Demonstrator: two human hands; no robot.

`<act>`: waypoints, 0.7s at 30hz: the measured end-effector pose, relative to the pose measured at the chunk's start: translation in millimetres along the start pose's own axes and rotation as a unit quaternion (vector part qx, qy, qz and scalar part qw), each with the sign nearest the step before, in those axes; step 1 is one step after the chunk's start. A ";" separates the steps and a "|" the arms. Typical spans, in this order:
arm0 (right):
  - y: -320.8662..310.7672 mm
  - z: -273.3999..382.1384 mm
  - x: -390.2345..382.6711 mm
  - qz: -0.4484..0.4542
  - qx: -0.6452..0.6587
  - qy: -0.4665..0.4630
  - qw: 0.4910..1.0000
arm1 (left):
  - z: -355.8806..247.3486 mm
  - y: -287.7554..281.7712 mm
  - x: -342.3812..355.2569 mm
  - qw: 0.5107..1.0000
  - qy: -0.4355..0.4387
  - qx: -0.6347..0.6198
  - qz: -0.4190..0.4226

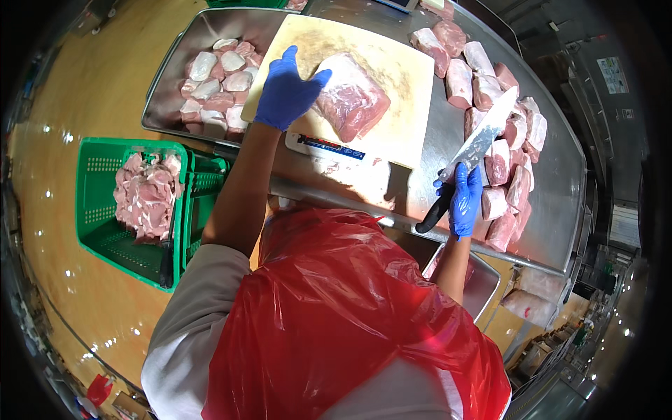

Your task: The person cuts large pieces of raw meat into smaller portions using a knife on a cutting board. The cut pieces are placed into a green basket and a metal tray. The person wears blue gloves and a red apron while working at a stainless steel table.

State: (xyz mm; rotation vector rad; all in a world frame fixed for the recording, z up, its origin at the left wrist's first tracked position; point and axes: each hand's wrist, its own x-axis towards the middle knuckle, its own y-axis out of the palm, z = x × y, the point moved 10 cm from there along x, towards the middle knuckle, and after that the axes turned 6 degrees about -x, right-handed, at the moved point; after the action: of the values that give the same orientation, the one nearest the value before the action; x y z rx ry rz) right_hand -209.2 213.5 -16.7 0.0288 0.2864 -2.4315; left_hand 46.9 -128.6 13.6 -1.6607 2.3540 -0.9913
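A large piece of raw meat (pixel 353 101) with a pale fat side lies on the cream cutting board (pixel 413 77). My left hand (pixel 288 91), in a blue glove, is spread at the meat's left side; its thumb reaches the meat's upper left edge, and whether it touches I cannot tell. In my blue-gloved right hand (pixel 465 199) is a knife (pixel 484 133) with a broad, smeared blade and a black handle. The blade points up and right, above the cut meat pieces (pixel 498 164) on the steel table. A digital scale (pixel 325 148) shows at the board's near edge.
Left of the board stands a steel tub (pixel 164 91) with several meat pieces. A green crate (pixel 94 203) with meat trimmings (pixel 147 196) sits lower left. The steel table (pixel 560 210) has a raised rim at right. Below its near edge is another steel pan (pixel 483 283).
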 end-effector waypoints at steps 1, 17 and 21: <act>3.1 3.8 -2.0 0.006 0.009 0.000 1.000 | 0.2 -4.5 4.4 0.996 0.073 -0.003 -0.043; 201.7 37.4 15.9 0.217 0.329 0.094 0.914 | 5.5 77.9 48.2 0.896 0.041 -0.287 0.337; 159.6 72.2 87.4 0.147 0.155 -0.079 0.974 | 22.5 38.8 -9.3 0.937 0.134 -0.280 0.158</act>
State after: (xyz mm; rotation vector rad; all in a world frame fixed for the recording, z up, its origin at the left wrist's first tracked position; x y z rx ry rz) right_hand -170.9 24.0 13.8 0.0150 -0.1616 -2.1462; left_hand 28.9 -122.9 -28.1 -1.2561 3.1810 -0.5395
